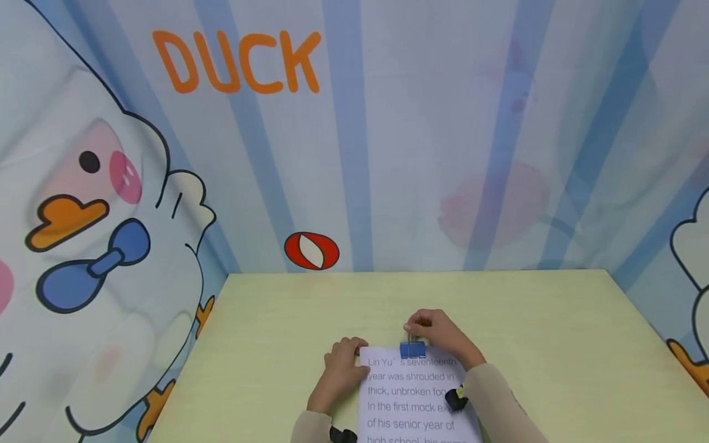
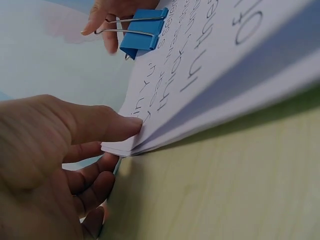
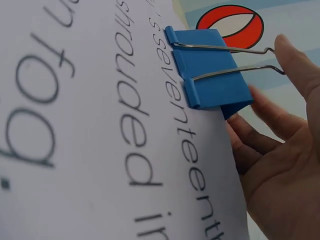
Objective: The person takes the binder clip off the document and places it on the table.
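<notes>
Printed sheets (image 1: 407, 400) are pinched at a corner by the left hand (image 1: 341, 370), the blue clip (image 1: 412, 351) on their edge by the right hand (image 1: 444, 335).

The paper (image 1: 412, 415) lies on the table (image 1: 266, 344), toward its near side. The clip (image 1: 412, 350) sits across the middle of the paper's far edge. The left hand (image 1: 340, 369) is at the paper's far left corner, thumb on top, fingers below. The right hand (image 1: 440, 332) is at the clip's handles, just behind the paper. A cloth (image 1: 415, 135) hangs behind the table; on it, a ball (image 1: 312, 251) stands left of the clip, a duck (image 1: 127, 209) farther left.
</notes>
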Action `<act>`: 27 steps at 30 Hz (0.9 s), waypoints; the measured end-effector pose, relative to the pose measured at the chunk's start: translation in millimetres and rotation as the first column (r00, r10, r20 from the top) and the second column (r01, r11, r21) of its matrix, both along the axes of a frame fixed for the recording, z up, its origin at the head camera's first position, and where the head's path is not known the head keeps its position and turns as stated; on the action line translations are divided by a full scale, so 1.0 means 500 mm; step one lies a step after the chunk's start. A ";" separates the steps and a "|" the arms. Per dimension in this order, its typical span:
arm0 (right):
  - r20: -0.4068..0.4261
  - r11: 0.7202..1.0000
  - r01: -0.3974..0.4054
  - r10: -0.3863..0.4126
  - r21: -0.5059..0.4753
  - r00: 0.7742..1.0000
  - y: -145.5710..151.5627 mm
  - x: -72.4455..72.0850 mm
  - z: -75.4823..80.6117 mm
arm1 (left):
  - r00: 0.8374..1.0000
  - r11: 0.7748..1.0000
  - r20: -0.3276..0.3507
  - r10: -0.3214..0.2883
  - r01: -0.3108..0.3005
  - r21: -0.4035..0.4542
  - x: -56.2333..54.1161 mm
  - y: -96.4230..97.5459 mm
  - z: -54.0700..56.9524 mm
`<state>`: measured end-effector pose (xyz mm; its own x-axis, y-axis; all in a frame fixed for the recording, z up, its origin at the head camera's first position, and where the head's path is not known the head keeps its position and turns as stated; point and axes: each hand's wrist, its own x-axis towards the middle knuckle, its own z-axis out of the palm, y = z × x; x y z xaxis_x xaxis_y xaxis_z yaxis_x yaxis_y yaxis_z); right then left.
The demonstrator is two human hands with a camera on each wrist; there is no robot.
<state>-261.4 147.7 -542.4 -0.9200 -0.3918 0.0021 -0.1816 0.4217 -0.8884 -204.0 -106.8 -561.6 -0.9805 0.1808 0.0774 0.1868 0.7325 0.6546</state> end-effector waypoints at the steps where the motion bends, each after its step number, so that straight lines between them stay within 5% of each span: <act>1: 0.004 1.000 0.003 -0.003 0.005 1.000 0.001 -0.001 0.000 | 1.000 1.000 0.001 0.001 -0.001 0.003 0.000 0.000 0.000; 15: 0.076 0.994 -0.103 0.101 0.026 0.992 0.024 -0.022 0.011 | 1.000 1.000 0.022 0.011 -0.011 0.020 0.001 0.001 -0.001; 27: 0.086 0.999 -0.009 0.012 -0.034 0.996 0.026 -0.012 -0.009 | 1.000 1.000 0.018 0.005 -0.006 0.016 0.003 0.001 -0.002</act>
<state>-267.1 160.5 -546.8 -0.9131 -0.4027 -0.0634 -0.1082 0.3894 -0.9147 -202.4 -106.3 -562.6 -0.9827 0.1744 0.0628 0.1711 0.7232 0.6692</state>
